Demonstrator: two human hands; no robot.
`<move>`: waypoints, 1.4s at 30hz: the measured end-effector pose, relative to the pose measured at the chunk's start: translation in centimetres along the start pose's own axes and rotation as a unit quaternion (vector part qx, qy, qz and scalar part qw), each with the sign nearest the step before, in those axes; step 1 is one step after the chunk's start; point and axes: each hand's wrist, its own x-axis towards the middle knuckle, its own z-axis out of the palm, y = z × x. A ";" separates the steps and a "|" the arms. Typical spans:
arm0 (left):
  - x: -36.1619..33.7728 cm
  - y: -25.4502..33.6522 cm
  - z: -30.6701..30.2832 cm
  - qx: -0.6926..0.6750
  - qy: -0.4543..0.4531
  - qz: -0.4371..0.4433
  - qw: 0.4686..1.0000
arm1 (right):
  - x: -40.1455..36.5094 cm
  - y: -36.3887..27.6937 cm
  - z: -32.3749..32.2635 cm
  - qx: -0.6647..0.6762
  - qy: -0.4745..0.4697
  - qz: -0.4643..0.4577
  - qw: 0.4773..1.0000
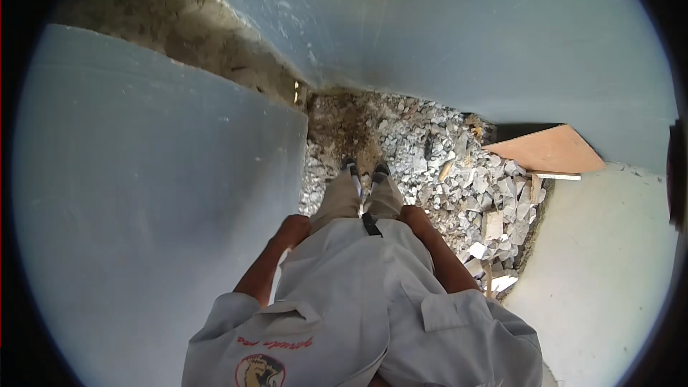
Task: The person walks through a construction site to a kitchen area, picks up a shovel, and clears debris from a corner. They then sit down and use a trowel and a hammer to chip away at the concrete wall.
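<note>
My left hand [294,228] is down beside my hip, against the light trousers [340,201]; its fingers are hidden. On the other side, my right hand [413,218] rests by the opposite hip, and its fingers cannot be made out either. No object shows in either hand. Between them hang the grey shirt [337,272] and a dark strap end [371,225]. Beyond the trouser legs, my dark shoes [382,169] stand on the rubble floor [401,132].
Blue-grey walls rise at left [165,172] and top right [466,29]. A recess [193,21] with a rough surface lies upper left. Broken stones [502,208] are piled at right, near a reddish-brown panel [555,149] and a pale wall [602,258].
</note>
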 end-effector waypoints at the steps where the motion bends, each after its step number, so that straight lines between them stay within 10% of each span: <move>1: 1.5 -0.7 -0.4 0.014 -0.014 0.028 0.999 | 0.7 -0.5 -0.3 0.009 0.026 0.002 1.000; 6: 3.1 -2.9 -6.0 0.138 -0.111 0.061 0.982 | 2.6 -4.9 -2.2 0.008 0.113 0.006 0.993; 13: 2.5 -3.9 -4.5 -0.017 0.085 0.087 0.992 | 3.9 -5.4 -1.7 0.004 0.097 0.016 0.995; 22: 2.1 -5.0 -3.3 -0.218 0.108 0.010 0.970 | 6.4 -7.6 -5.1 0.019 0.019 -0.054 0.998; 26: 3.2 -3.5 -4.9 -0.188 -0.021 -0.061 0.980 | 6.6 -4.2 -4.4 0.024 -0.019 -0.062 0.998; 36: 6.6 0.5 -5.1 -0.383 0.107 -0.124 0.909 | 8.9 4.2 -6.0 -0.077 -0.116 -0.081 0.987; 39: 5.4 0.4 -4.9 -0.464 -0.056 -0.227 0.854 | 7.6 3.1 -7.2 -0.052 -0.162 -0.011 0.985; 42: 6.0 1.0 -3.7 -0.333 -0.068 -0.169 0.925 | 6.9 1.0 -8.1 0.025 -0.165 0.060 0.984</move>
